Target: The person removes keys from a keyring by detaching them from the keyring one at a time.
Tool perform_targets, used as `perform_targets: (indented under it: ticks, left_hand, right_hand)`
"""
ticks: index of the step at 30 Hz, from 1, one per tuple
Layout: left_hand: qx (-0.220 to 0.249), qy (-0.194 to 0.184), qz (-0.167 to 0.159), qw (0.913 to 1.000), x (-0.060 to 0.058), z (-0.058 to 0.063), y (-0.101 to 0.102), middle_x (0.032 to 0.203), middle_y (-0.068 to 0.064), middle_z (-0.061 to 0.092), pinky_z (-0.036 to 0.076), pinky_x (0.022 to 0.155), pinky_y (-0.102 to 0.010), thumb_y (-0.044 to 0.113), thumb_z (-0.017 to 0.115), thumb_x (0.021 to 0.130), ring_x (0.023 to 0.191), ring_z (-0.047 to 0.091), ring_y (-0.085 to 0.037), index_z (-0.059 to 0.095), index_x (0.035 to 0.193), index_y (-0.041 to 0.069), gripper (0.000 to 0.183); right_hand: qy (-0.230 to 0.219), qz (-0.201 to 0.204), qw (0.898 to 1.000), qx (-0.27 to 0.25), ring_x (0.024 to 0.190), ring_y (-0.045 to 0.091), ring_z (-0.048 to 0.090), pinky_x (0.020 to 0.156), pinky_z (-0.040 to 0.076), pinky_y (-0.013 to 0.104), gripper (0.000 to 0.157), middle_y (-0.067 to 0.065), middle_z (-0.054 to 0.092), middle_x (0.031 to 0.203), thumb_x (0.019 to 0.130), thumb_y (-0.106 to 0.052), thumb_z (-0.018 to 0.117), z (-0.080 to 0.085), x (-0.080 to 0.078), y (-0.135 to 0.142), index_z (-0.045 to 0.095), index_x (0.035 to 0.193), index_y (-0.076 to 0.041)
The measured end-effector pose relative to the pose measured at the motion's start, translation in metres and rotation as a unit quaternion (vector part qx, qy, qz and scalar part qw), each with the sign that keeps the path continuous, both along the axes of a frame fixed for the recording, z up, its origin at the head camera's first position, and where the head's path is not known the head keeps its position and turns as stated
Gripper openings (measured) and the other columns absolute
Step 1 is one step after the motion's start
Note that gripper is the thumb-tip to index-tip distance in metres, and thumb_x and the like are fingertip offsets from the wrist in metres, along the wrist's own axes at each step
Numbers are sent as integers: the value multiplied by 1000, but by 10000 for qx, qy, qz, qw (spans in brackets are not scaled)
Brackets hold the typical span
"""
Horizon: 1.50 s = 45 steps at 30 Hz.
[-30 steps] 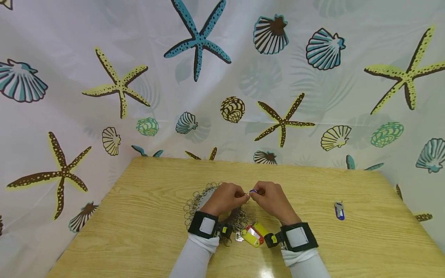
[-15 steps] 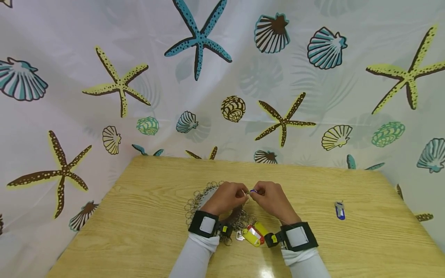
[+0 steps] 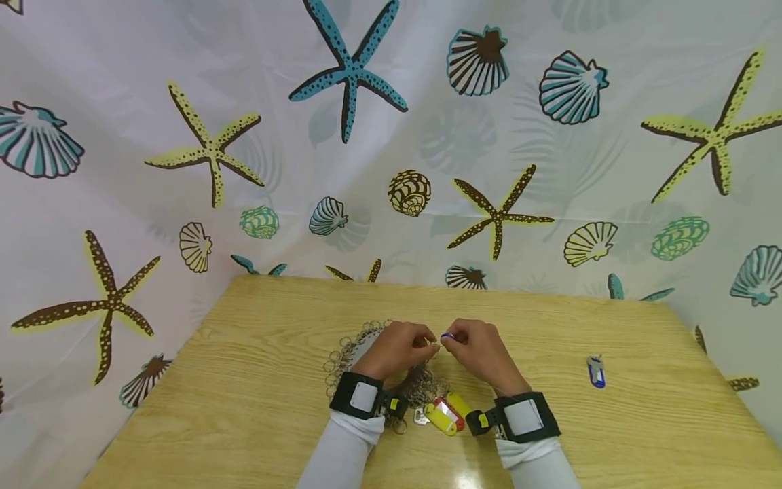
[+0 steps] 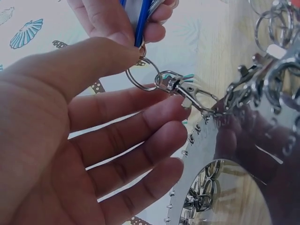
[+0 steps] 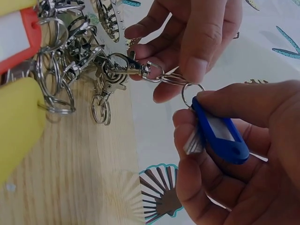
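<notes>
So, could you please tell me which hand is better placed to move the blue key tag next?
Probably the right hand: it pinches the blue key tag, close to the clasp ring. The left hand pinches that ring, so seems better suited to steadying.

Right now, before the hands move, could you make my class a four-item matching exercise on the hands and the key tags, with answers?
Column one
1. Left hand
2. Red key tag
3. Right hand
4. Lone key tag on the right side of the table

Column two
A. Blue, with a silver key
B. Pinches a blue key tag
C. Pinches a split ring linked to a swivel clasp
D. Lies between two yellow key tags

Right pairs: 1-C, 2-D, 3-B, 4-A.
</notes>
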State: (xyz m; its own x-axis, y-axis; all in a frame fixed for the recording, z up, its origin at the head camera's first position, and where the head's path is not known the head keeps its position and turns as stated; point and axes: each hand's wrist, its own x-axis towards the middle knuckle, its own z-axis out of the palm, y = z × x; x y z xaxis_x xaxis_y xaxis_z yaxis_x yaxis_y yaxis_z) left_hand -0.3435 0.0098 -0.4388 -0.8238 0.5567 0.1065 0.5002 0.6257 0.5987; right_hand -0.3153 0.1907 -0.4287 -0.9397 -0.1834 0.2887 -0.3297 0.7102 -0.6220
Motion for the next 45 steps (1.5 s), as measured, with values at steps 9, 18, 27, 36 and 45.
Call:
perform_targets:
  ticks: [9, 18, 27, 36, 45]
  left_hand:
    - [17, 78, 29, 10000, 0, 3, 0, 96, -1, 72, 55, 73, -26, 26, 61, 95, 83, 67, -9, 73, 109, 9, 25]
    - [-32, 295, -116, 9995, -3, 8, 1, 99, -2, 72, 55, 75, -25, 21, 60, 95, 86, 66, -9, 73, 111, 8, 24]
    - [-154, 284, -136, 9994, -1, 7, 1, 99, -2, 71, 55, 75, -26, 16, 61, 94, 86, 65, -11, 71, 115, 8, 24]
    - [-93, 202, -132, 9997, 1, 6, 1, 98, -3, 71, 55, 73, -25, 20, 64, 94, 86, 66, -11, 69, 118, 7, 28]
    - [-91, 235, -12, 9997, 1, 3, 1, 95, -2, 73, 55, 72, -26, 28, 62, 94, 82, 67, -10, 74, 108, 8, 27]
  right_hand:
    - [47, 91, 9999, -64, 60, 11, 53, 55, 45, 27, 8, -1, 65, 72, 87, -11, 70, 1, -2, 1, 70, 79, -11]
    - [18, 145, 9999, -29, 61, 12, 53, 56, 44, 28, 7, 1, 65, 72, 86, -8, 71, 5, -3, 1, 70, 79, -9]
    - [-97, 75, 9999, -64, 61, 11, 52, 55, 44, 27, 8, 0, 65, 71, 87, -10, 70, 2, -1, 0, 70, 79, -10]
    - [-85, 50, 9999, -55, 63, 11, 55, 57, 46, 28, 7, 1, 65, 73, 87, -10, 70, 0, 0, 1, 70, 79, -10]
    - [-16, 196, 9997, -119, 62, 10, 56, 56, 46, 28, 7, -2, 66, 74, 87, -12, 70, 1, 0, 1, 70, 80, -12]
